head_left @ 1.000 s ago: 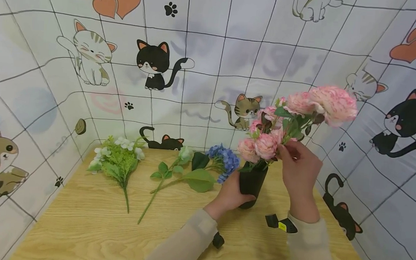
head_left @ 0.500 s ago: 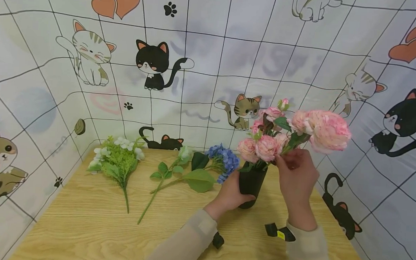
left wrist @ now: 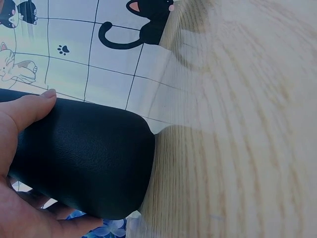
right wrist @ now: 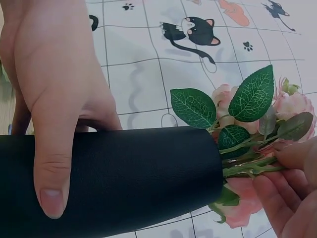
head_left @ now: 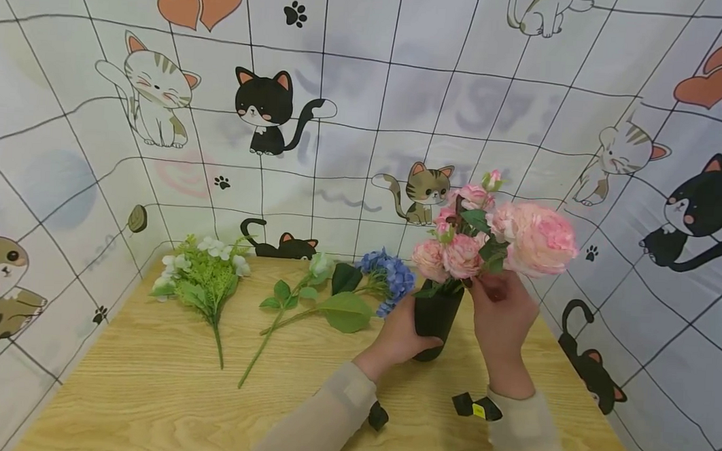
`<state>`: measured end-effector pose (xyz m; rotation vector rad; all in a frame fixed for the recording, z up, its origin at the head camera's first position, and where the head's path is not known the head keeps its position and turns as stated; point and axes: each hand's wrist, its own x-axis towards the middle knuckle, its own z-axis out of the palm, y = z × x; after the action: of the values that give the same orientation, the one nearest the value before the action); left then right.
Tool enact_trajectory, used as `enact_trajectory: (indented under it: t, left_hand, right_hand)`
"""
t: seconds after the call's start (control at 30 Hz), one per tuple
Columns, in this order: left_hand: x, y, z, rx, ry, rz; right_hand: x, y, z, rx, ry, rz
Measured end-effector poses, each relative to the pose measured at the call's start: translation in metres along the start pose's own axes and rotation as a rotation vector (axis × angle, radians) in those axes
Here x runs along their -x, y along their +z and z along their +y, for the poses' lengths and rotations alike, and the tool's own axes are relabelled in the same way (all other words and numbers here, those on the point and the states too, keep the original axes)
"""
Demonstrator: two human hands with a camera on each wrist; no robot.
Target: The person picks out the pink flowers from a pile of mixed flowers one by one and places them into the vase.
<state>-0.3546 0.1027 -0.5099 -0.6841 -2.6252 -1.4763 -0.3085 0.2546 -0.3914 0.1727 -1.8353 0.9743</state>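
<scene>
My left hand (head_left: 394,340) grips a black vase (head_left: 437,318) that stands on the table. In the left wrist view its thumb and fingers wrap the vase's side. Pink peonies (head_left: 462,257) with green leaves rise from the vase's mouth. A large pink bloom (head_left: 540,240) leans out to the right, above my right hand (head_left: 506,321). Seen from the right wrist, the thumb and fingers of that hand pinch green stems (right wrist: 247,168) right at the vase's rim. The stems' lower ends are hidden inside the vase.
On the left of the wooden table (head_left: 143,398) lies a white-flowered bunch (head_left: 205,285). A white rose stem (head_left: 272,330) crosses a blue hydrangea stem (head_left: 389,278) left of the vase. Cat-printed cloth (head_left: 356,89) walls in the back and sides.
My right hand has come down and left toward the vase's mouth, and the large pink bloom has lowered and shifted left with it. The left hand and vase stay in place.
</scene>
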Motion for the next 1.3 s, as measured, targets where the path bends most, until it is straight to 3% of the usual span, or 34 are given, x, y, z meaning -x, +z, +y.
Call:
enact_trajectory:
  t: [0.2,0.53,0.97,1.13,1.3]
  left_hand:
    - [0.0,-0.002,-0.001,0.005,-0.004,-0.005]
    - [-0.002,-0.002,0.0,0.025,0.006,0.005]
    - [-0.001,-0.002,0.002,0.026,-0.013,0.003]
    - [-0.001,-0.002,0.003,0.022,0.005,0.013]
    - [-0.002,-0.002,0.002,0.015,-0.001,0.013]
  right_hand:
    - [0.001,0.001,-0.004,-0.03,0.023,-0.017]
    - [-0.001,0.001,-0.005,0.1,0.047,-0.025]
    - [0.001,0.004,-0.005,0.014,0.119,-0.043]
    - [0.004,0.005,0.001,0.01,0.084,-0.053]
    - [0.01,0.006,0.01,0.112,0.032,-0.078]
